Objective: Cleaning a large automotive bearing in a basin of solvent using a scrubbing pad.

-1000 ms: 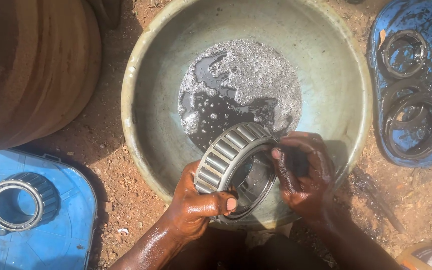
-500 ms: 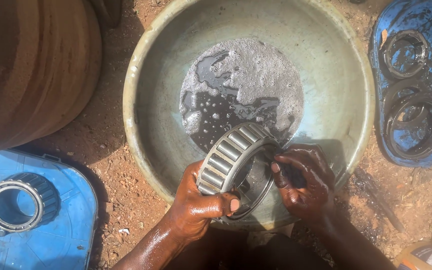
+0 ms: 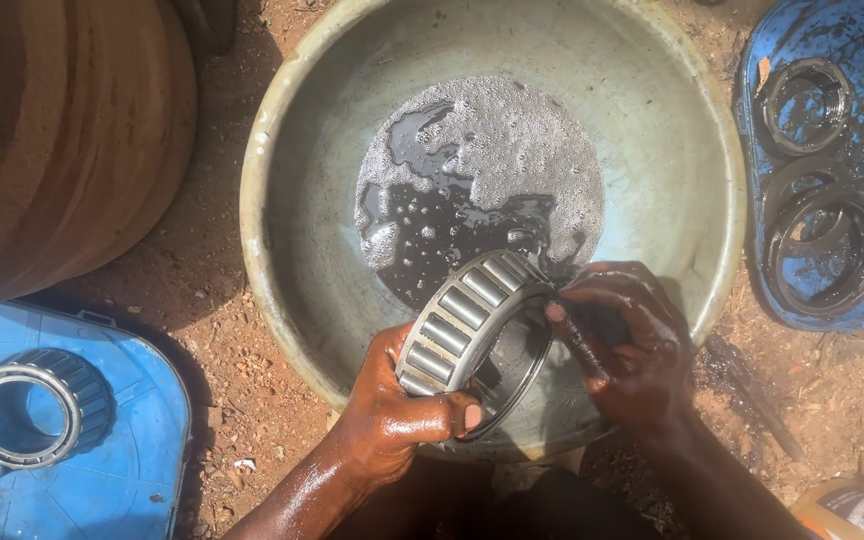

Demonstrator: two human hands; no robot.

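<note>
A large tapered roller bearing is tilted over the near side of a pale green basin. My left hand, wet and oily, grips the bearing's lower rim with the thumb across it. My right hand holds the bearing's upper right edge, fingers curled against the ring. The basin holds a pool of dark, foamy liquid at its bottom.
A second roller bearing lies on a blue plastic lid at the lower left. At the right, a blue tray holds dark greasy rings. A brown drum stands at the upper left. The ground is reddish dirt.
My right hand shifted slightly along the bearing's edge, dipping and coming back up. The bearing stays tilted in my left hand's grip.
</note>
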